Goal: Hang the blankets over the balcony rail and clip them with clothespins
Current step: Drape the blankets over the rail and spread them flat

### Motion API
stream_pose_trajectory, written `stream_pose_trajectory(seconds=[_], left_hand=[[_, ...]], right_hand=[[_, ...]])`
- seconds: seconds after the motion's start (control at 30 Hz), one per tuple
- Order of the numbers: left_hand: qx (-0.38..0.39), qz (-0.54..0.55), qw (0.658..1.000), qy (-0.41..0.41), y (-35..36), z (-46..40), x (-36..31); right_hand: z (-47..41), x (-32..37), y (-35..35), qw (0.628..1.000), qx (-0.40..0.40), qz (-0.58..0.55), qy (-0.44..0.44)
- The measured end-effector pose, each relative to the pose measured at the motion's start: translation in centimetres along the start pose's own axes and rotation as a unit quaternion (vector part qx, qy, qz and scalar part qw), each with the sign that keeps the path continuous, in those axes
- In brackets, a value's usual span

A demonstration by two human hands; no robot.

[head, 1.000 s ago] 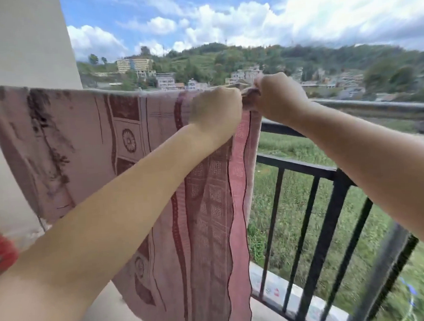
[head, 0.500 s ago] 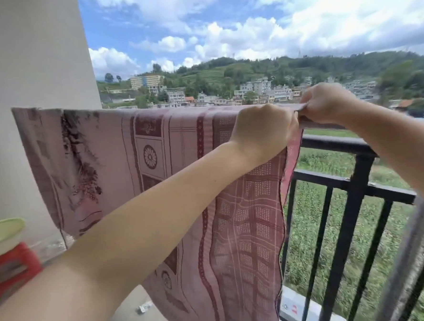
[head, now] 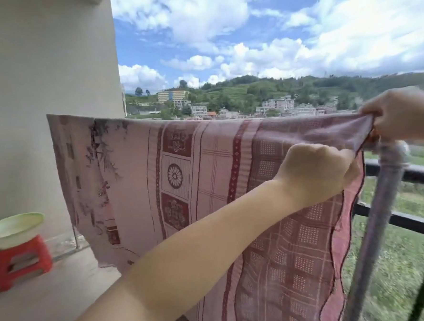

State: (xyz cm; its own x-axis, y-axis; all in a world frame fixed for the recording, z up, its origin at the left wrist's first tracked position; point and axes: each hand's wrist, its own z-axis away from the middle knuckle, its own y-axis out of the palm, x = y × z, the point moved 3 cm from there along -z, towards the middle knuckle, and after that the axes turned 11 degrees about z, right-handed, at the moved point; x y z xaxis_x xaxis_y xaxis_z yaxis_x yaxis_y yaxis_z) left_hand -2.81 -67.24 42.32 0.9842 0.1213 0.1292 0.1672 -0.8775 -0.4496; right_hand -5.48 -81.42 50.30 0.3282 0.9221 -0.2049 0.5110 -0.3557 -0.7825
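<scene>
A pink blanket [head: 181, 162] with dark red squares and flower patterns hangs over the balcony rail and covers its top bar. My left hand [head: 316, 173] grips the blanket's right edge just below the top, fingers curled into the cloth. My right hand [head: 401, 114] pinches the top right corner and holds it taut over a grey metal tube [head: 391, 149] of the rail. A small orange thing [head: 372, 135] shows under my right fingers; I cannot tell what it is.
Black rail bars [head: 418, 175] run to the right, with grass far below. A white wall [head: 40, 96] closes the left side. A red plastic stool [head: 21, 261] carrying a pale green basin [head: 14, 227] stands on the concrete floor at left.
Both hands have moved right along the rail, and the blanket's top edge is now drawn out flat and taut. The view has swung left, bringing the stool and basin fully into sight.
</scene>
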Motion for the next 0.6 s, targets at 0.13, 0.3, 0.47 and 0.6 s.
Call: stream_pose_trajectory(seconds=[0.13, 0.3, 0.47, 0.6], left_hand=[[-0.034, -0.001, 0.999, -0.01, 1.9, -0.3, -1.3], [-0.081, 0.027, 0.995, -0.042, 1.6, -4.2, -3.6], [0.032, 0.005, 0.999, -0.009, 7.1, -2.5, -5.6], [-0.003, 0.079, 0.997, 0.005, 6.5, -1.6, -5.8]], right_hand=[[2.8, -2.3, 0.2, 0.998, 0.036, -0.045, 0.023], [4.7, -6.3, 0.6, 0.959, -0.028, -0.26, 0.111], [7.2, -7.3, 4.8, 0.937, 0.199, -0.265, 0.107], [7.2, -7.8, 3.7, 0.928, 0.133, -0.33, 0.108]])
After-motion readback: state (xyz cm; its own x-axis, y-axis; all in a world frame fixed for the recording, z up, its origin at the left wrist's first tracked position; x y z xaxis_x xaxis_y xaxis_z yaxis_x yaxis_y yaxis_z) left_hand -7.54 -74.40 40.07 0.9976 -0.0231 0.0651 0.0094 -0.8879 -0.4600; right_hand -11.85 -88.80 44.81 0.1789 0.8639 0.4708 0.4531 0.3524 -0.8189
